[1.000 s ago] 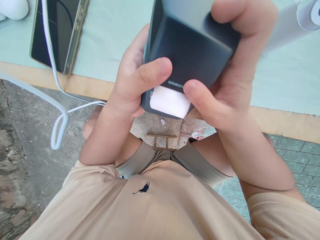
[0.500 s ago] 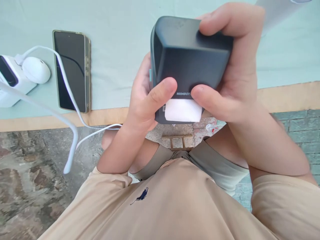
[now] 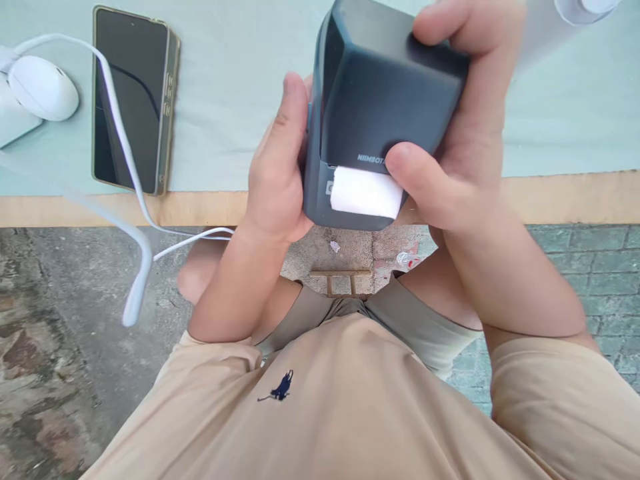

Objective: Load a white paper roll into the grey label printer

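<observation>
A dark label printer (image 3: 390,100) marked NIIMBOT is held up over the table's near edge, a little tilted. White label paper (image 3: 367,193) sticks out of its slot at the near end. My right hand (image 3: 465,127) grips the printer's right side, its thumb beside the paper and a finger on the top. My left hand (image 3: 280,167) supports the left side, thumb raised along it and its other fingers hidden behind or under the printer.
On the pale green tablecloth (image 3: 225,87) a phone (image 3: 131,100) lies at the left, crossed by a white cable (image 3: 117,120). A white rounded device (image 3: 44,88) sits at the far left. A translucent cylinder (image 3: 550,33) is at the upper right.
My left thumb has lifted off the printer's front face and now points up beside it. The printer tilts slightly more. The view has shifted, so the table things appear higher.
</observation>
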`<state>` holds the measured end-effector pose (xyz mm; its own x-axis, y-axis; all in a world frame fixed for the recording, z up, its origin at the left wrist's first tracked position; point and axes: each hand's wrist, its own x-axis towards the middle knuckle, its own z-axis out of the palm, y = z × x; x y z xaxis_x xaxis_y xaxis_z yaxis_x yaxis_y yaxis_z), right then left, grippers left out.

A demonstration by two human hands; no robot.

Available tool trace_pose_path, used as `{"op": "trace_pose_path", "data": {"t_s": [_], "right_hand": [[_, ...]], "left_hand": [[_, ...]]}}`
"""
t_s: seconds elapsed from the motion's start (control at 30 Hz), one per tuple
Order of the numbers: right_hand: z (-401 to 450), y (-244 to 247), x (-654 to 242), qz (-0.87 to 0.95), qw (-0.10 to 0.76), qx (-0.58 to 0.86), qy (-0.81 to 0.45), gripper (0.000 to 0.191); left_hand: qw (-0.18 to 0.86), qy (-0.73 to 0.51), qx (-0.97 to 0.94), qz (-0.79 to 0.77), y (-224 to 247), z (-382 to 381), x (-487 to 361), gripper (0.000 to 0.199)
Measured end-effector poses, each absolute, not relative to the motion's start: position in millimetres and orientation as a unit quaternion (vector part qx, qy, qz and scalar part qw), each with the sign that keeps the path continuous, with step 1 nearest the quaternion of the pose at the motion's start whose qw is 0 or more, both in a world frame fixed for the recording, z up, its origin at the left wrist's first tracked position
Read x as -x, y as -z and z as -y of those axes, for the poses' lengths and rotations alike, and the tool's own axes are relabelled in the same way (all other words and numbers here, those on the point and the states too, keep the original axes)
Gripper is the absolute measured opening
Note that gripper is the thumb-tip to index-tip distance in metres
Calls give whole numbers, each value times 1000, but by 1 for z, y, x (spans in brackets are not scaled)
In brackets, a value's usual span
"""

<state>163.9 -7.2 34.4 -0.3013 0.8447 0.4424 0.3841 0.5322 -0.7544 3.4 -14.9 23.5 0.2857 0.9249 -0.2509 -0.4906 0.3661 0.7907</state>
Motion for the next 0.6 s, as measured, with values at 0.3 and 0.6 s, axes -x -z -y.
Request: {"op": "trace_pose_path", "data": {"t_s": [0.3,0.6], "right_hand": [[2,-36,-159,763,449,378,-271,46],[13,-60,-166,660,387,552,-331,78]], "left_hand": [[720,-498,-289,-388,-31,15,-3,37],[736,-532,-250,-335,-39,12,-5,39]]}}
